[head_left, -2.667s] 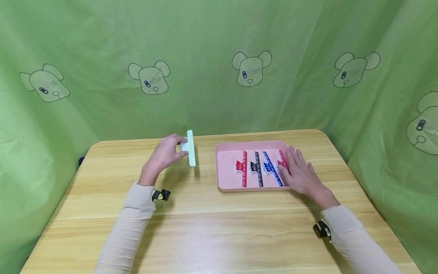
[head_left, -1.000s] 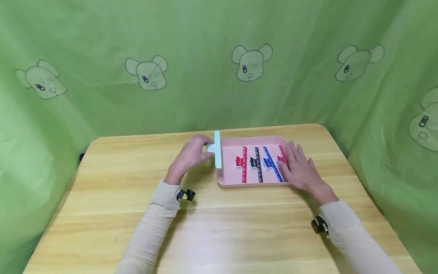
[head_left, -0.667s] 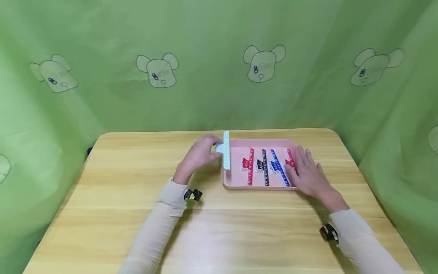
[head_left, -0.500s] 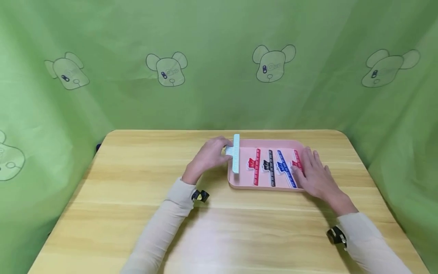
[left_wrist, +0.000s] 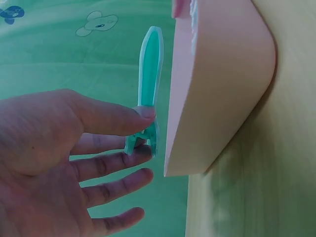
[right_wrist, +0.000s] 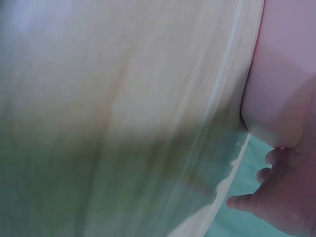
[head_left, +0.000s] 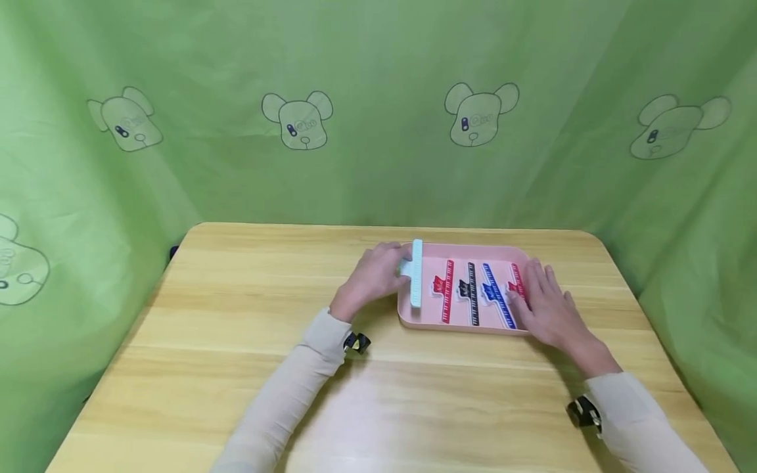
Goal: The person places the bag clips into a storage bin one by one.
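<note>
My left hand [head_left: 375,270] pinches a mint-green clip [head_left: 416,276] with a long keyboard-patterned bar. The bar hangs over the left end of the pink tray [head_left: 464,329]. From the left wrist, the thumb and fingertips grip the clip [left_wrist: 151,69] just above the tray's wall [left_wrist: 232,74], and the other fingers stretch out. Inside the tray lie a red clip [head_left: 447,292], a black clip [head_left: 473,293], a blue clip [head_left: 499,295] and a second red clip [head_left: 518,279], partly covered. With straight fingers my right hand [head_left: 550,312] rests along the tray's right end, thumb over the rim.
A wood-grain table [head_left: 355,407] lies under everything. Green curtain [head_left: 378,184] with printed bear heads closes off the back and both sides. Small black cameras sit at the left wrist [head_left: 357,342] and the right wrist [head_left: 584,412].
My left hand has carried the mint-green clip rightward from the bare table to over the tray's left end, lowering slightly at the last. My right hand stays on the tray; the head view has shifted.
</note>
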`<state>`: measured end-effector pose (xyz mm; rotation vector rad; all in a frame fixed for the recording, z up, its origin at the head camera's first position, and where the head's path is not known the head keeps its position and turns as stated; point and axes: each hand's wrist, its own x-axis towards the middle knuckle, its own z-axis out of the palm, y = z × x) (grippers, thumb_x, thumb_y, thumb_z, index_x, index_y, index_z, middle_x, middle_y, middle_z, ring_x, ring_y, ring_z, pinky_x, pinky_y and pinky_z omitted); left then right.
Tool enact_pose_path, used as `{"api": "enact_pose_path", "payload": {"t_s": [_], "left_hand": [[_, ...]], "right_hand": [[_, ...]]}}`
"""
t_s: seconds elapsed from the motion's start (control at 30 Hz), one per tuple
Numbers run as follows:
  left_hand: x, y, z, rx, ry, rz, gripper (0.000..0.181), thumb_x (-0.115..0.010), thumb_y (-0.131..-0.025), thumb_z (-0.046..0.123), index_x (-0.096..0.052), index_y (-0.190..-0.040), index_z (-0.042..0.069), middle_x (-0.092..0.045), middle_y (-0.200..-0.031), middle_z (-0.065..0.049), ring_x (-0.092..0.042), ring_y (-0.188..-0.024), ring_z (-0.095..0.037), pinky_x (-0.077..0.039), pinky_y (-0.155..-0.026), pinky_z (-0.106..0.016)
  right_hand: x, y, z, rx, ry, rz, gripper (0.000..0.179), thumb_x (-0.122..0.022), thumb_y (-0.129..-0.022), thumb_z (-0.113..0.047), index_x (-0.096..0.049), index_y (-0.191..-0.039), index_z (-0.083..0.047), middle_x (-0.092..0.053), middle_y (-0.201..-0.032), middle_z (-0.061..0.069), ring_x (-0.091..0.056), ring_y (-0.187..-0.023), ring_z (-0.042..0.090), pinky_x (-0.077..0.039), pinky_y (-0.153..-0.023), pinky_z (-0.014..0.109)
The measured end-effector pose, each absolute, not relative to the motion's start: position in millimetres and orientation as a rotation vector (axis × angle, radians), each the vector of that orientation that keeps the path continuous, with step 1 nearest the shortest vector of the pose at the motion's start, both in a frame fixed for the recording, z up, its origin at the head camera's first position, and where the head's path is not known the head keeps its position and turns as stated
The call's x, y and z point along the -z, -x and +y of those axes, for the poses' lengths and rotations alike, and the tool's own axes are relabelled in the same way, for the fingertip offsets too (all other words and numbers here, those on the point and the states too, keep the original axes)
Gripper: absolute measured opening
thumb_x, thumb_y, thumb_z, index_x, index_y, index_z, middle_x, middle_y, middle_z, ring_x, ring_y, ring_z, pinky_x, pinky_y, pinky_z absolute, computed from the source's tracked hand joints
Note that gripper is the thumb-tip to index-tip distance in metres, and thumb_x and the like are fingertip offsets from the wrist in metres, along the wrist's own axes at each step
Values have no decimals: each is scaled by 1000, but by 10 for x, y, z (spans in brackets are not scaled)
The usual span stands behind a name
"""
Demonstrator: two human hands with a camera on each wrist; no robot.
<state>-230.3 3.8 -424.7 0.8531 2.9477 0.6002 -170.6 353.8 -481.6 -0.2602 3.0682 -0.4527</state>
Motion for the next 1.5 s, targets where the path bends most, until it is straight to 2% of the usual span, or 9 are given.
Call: {"api": "enact_pose_path", "payload": {"t_s": [0.23,0.53,0.83,1.07,1.27,1.4,1.5], "left_hand": [[4283,2311,169,-516,-807,2997,43,-74,-80,27,-63,-120,12,-59,-124,-3,-53,-111,-23,-45,-93,-43],[4372,2287,241,-434,-754,3021,43,-75,-80,31,-63,-118,15,-48,-137,-3,-44,-121,-25,-40,-98,-46],[4436,2260,246,-408,-772,3040,42,-76,-79,29,-64,-117,15,-43,-144,0,-45,-121,-25,-36,-100,-50],[4470,2248,297,-316,-837,3066,39,-76,-78,29,-67,-112,14,-48,-138,-3,-47,-115,-24,-38,-100,-43],[4506,2254,315,-371,-900,3035,34,-77,-76,21,-68,-108,10,-51,-134,-6,-52,-112,-22,-41,-100,-36],[4516,2256,322,-340,-889,3026,34,-77,-77,23,-68,-108,10,-52,-131,-6,-53,-107,-20,-41,-100,-37],[4517,2254,342,-281,-870,3015,36,-75,-80,27,-67,-111,12,-54,-127,-5,-51,-111,-21,-38,-102,-43]], "right_hand": [[4791,1705,3579,457,264,3071,76,-28,-99,-48,12,-149,-7,21,-154,6,20,-139,33,-5,-94,79],[4811,1688,3569,459,252,3070,76,-28,-99,-49,11,-149,-6,20,-154,7,19,-139,34,-5,-94,79],[4836,1683,3557,442,261,3051,76,-27,-99,-49,13,-148,-6,22,-153,6,16,-139,38,-4,-95,78],[4816,1688,3563,441,267,3059,76,-28,-99,-49,12,-148,-5,21,-153,7,12,-139,41,-5,-95,78],[4801,1690,3565,428,268,3067,77,-28,-99,-50,11,-149,-5,20,-154,8,12,-139,42,-6,-95,78],[4807,1706,3576,428,267,3070,78,-28,-99,-50,11,-149,-5,19,-154,10,10,-139,43,-7,-94,79],[4805,1692,3582,440,258,3063,78,-29,-99,-50,10,-149,-5,19,-154,10,9,-139,44,-7,-94,79]]}}
